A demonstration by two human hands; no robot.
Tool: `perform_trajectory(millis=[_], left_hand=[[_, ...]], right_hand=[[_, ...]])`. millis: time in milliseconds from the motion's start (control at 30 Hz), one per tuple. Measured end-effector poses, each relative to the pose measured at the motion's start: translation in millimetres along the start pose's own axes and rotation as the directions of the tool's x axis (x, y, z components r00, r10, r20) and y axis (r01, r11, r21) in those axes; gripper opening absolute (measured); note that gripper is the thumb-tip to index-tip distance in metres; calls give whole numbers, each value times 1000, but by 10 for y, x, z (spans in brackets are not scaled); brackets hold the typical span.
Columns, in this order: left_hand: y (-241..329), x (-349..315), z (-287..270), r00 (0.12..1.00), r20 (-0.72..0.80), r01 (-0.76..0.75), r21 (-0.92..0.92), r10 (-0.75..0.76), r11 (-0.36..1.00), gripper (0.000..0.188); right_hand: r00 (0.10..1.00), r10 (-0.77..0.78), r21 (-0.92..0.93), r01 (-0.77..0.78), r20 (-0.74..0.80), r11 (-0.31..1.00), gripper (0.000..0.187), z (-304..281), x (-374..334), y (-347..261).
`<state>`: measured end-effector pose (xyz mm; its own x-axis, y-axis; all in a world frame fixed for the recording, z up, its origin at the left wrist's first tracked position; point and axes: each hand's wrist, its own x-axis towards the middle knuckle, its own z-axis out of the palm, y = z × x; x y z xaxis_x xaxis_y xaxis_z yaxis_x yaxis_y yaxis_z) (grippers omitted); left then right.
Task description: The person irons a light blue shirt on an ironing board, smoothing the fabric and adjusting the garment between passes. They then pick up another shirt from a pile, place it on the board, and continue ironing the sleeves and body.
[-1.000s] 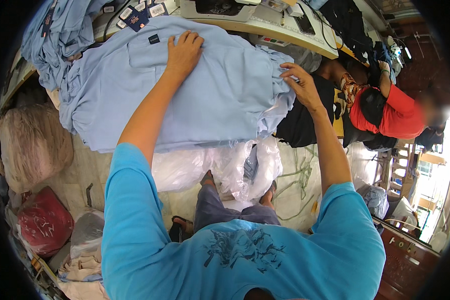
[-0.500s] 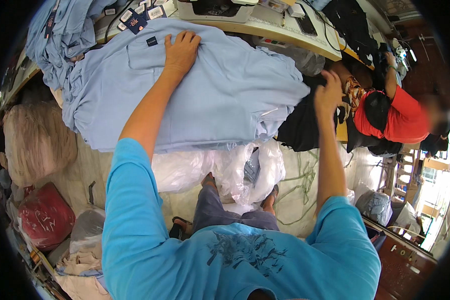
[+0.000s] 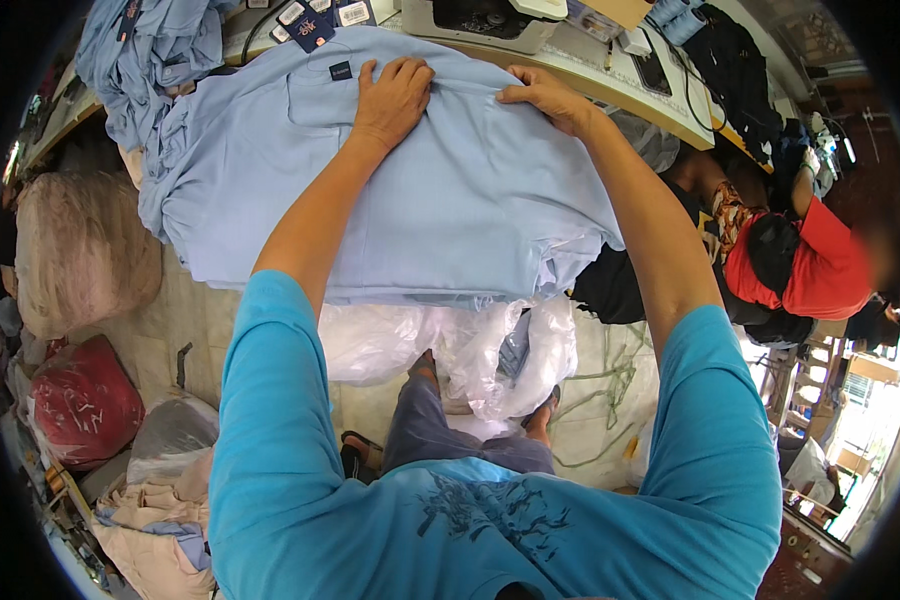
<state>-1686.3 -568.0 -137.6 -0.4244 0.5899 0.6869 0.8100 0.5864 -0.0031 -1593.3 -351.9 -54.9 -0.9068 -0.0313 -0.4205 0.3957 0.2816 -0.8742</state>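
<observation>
Light-blue shirt (image 3: 440,210) spread wide, both hands at its upper part

I had the shirt laid out in front of me, its upper edge at the near side of the desk (image 3: 685,110); what bore the rest was hidden beneath the cloth. My left hand (image 3: 394,100) lay palm-down to the right of the neck label (image 3: 341,71), its grip loose, fingers spread and slightly bent, apparently pressing rather than pinching. My right hand (image 3: 550,98) was at the upper edge, thumb and forefinger apart; whether that grip had caught any fabric, I couldn't tell.

I judged this to be a smoothing step. Done well, it wanted the left palm as a light anchor while the right drew the cloth outward along the edge, working creases away from the neck without dragging the layers underneath. The bunched sleeve end (image 3: 570,250) seemed the spot needing most care.

Counting up, I had two hands on one uppermost shirt with one visible neck label; the layers below defied counting. Beyond it were at least three overlapping hang tags (image 3: 308,28), one smartphone (image 3: 651,74), one heap of blue garments (image 3: 155,60), number unclear, one red bundle (image 3: 87,402) and one co-worker (image 3: 825,260).
</observation>
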Motion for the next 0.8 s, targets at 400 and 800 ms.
perform_trajectory(millis=[400, 800], left_hand=[[10, 140, 62, 998, 10, -67, -6, 67, 998, 20], [-456, -320, -444, 982, -79, 176, 80, -170, 981, 29]], right_hand=[[973, -50, 547, 170, -227, 819, 29, -259, -103, 176], [675, -613, -789, 74, -410, 609, 34, 608, -47, 248]])
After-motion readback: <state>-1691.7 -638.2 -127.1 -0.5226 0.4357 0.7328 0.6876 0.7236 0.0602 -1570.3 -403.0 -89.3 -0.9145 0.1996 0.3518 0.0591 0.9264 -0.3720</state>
